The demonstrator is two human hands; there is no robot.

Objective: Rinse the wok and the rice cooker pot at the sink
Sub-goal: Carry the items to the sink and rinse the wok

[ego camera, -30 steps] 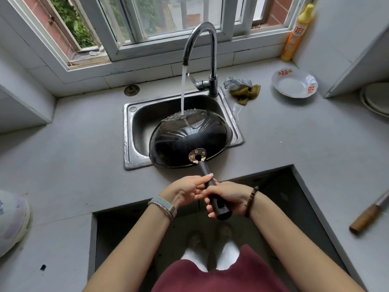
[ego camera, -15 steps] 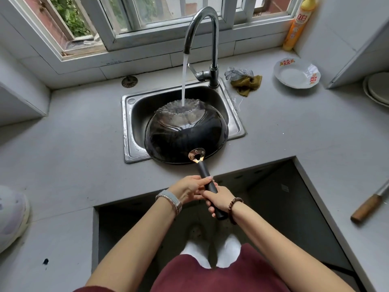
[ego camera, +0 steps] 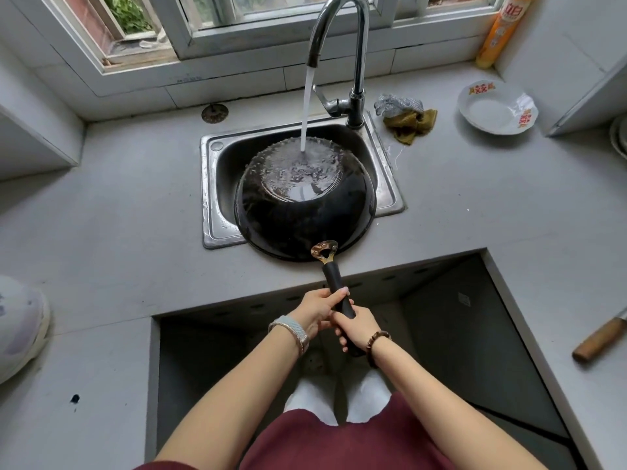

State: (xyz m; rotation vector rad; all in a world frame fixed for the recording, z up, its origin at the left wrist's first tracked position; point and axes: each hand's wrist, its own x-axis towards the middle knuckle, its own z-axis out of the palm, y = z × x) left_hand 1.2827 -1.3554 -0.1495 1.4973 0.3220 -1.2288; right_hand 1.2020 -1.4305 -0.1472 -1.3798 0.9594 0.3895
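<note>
Black wok (ego camera: 305,212) is flipped bottom-up over the sink (ego camera: 210,198), far edge down in the basin, near edge hanging out past the front rim over the counter (ego camera: 118,198). It is turned over so the outside gets rinsed. Water (ego camera: 306,106) from the tap (ego camera: 356,45) lands on the far part of the upturned base and fans out. The tilt likely sends runoff back into the basin, not onto the counter.

Both hands are on the handle (ego camera: 334,283). The left hand (ego camera: 315,308) is wrapped round it nearer the wok, thumb lying along the top. The right hand (ego camera: 356,325) is clenched round the end, touching the left. Two-hand grip is probably because a wok held out by its handle is heavy and wants to roll. Arms reach out across the cut-out in the counter.

Stage, as a guess: outside of the wok mid-rinse, and no telling from here whether the inside is done. The rice cooker pot can't be picked out in this view, so that part looks untouched.

A scourer (ego camera: 398,105) and a cloth (ego camera: 410,125) sit just right of the tap base, within reach. A white dish (ego camera: 495,108) and a yellow bottle (ego camera: 498,32) are further right. A knife (ego camera: 600,340) lies at the right edge, well apart from the sink.
</note>
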